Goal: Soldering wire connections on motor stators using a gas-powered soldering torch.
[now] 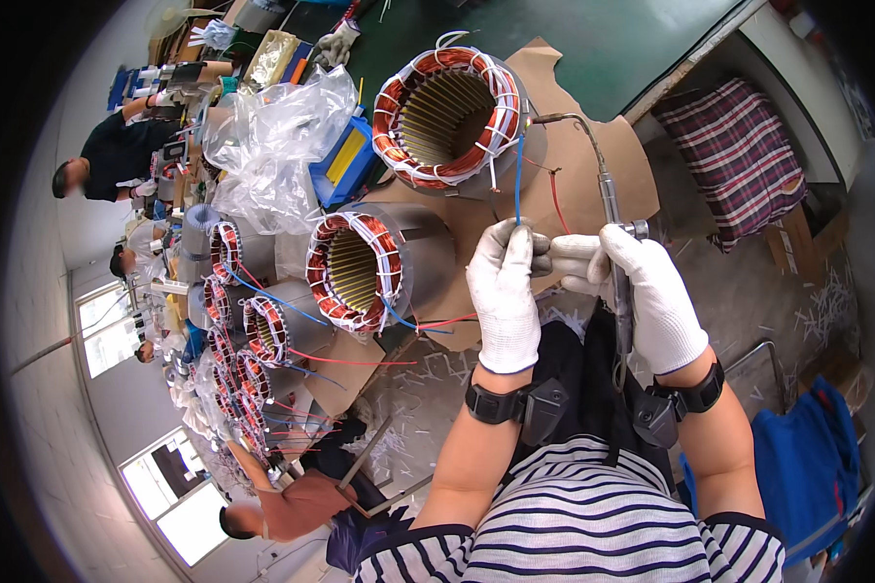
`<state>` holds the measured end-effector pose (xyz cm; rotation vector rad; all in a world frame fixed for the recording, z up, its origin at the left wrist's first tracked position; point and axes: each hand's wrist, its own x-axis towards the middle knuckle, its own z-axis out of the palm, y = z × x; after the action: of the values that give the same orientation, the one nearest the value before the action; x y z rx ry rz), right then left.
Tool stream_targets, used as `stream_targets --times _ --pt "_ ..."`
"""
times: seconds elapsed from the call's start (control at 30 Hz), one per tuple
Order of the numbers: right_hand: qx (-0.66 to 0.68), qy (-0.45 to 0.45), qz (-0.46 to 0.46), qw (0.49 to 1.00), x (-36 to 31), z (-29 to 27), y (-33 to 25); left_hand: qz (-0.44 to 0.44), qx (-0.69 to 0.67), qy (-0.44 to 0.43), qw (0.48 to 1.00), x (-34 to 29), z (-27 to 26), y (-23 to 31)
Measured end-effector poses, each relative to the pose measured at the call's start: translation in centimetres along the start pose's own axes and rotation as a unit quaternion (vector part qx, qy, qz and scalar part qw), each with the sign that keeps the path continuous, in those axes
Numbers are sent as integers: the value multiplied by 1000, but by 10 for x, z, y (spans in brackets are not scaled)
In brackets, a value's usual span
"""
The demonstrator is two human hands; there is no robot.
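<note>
My left hand, in a white work glove with greyish fingertips, pinches a blue wire. That wire runs down from the nearest motor stator, an upright ring of copper windings laced with white cord. My right hand, gloved too, is closed round a metal torch with a thin bent neck. Its tip points left, close to the stator's side and the top of the blue wire. The right fingertips meet the left ones; whether they also grip a wire is hidden. A red wire hangs just above them.
Brown cardboard lies under the stators. A second stator stands to the left, with several smaller ones beyond. Clear plastic sheeting and a blue bin sit behind. A plaid cushion is at right. Co-workers work along the left.
</note>
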<state>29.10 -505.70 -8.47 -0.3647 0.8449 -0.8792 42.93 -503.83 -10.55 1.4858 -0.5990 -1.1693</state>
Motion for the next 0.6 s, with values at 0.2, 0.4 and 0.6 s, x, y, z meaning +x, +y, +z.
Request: stream_targets --times 0.2,0.4,0.6 --pt "2 -4 -3 1000 0 0 1 -3 0 -2 1000 0 -1 0" --pt "0 -3 -3 1000 1 -2 2 -10 4 -4 1000 1 -2 0" --pt "21 11 -4 1000 -2 0 2 -7 -18 0 1000 0 1 0"
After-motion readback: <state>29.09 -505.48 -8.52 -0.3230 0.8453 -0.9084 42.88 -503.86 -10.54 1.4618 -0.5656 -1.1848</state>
